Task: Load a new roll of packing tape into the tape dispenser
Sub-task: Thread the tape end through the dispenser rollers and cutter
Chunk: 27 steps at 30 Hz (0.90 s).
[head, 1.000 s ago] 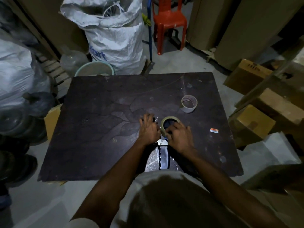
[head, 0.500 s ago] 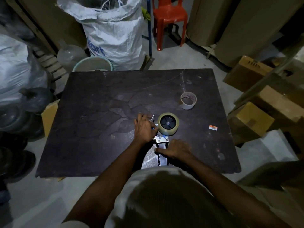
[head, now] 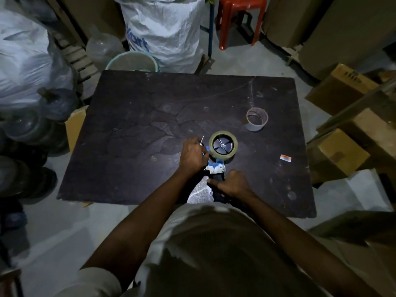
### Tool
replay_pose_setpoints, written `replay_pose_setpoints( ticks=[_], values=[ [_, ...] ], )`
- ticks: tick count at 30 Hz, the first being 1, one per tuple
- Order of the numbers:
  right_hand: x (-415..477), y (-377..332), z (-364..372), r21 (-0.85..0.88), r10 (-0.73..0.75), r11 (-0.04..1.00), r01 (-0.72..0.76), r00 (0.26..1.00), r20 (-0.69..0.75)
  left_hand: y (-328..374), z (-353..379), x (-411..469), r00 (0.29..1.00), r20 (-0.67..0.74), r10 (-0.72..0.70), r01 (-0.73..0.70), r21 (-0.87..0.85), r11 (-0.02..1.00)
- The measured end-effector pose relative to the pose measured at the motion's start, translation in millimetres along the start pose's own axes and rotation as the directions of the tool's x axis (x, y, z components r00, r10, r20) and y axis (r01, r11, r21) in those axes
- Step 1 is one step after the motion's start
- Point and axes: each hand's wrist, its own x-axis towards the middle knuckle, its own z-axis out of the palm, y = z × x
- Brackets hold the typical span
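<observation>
On the concrete floor, among stacked cardboard boxes [head: 340, 156] and a white woven sack [head: 162, 33], stands a dark, cracked table [head: 139, 129] with a red plastic chair [head: 239, 17] beyond its far edge. Near the table's front middle lies the tape dispenser [head: 216, 166], blue-bodied with a metal plate at its neck and a dark handle pointing toward the person. A roll of packing tape [head: 223, 145] sits on the dispenser's black spoked hub, flat side up. Further back and to the right, well apart from it, an empty cardboard core [head: 257, 119] stands on its end. A small orange-and-white slip [head: 286, 157] lies near the table's right edge.

Left hand [head: 192, 156] is curled against the dispenser's front, just beside the roll, fingers pinching there; what they grip is too small and dim to tell. Right hand [head: 232, 183] is closed around the handle, thumb pointing left across it.
</observation>
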Motion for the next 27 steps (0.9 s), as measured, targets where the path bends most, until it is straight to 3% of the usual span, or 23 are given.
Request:
replay_pose_setpoints(
  ticks=[5,9,14,18,27],
  values=[
    [1.9,-3.7,2.8,0.027,0.015,1.0,-0.013,0.998,-0.062,-0.9,8.0,-1.6,0.999,-0.022,-0.024,0.027,0.162,0.986],
    [1.9,-3.9,2.3,0.051,-0.001,0.999,0.007,0.994,-0.108,-7.7,7.6,2.1,0.999,0.011,-0.032,0.029,0.165,0.986],
    [1.6,-4.2,-1.2,0.087,0.01,0.996,-0.002,0.995,-0.096,-17.6,2.7,6.6,0.998,0.037,0.044,-0.049,0.146,0.988],
    [3.5,-5.4,-1.5,0.095,0.002,0.995,0.006,0.997,-0.083,-16.8,-4.7,9.7,0.989,0.101,0.113,-0.133,0.224,0.965],
    [8.2,-1.2,5.9,0.15,0.048,0.988,-0.034,0.995,-0.093,-11.4,2.0,11.9,0.992,0.116,0.056,-0.101,0.424,0.9]
  ],
)
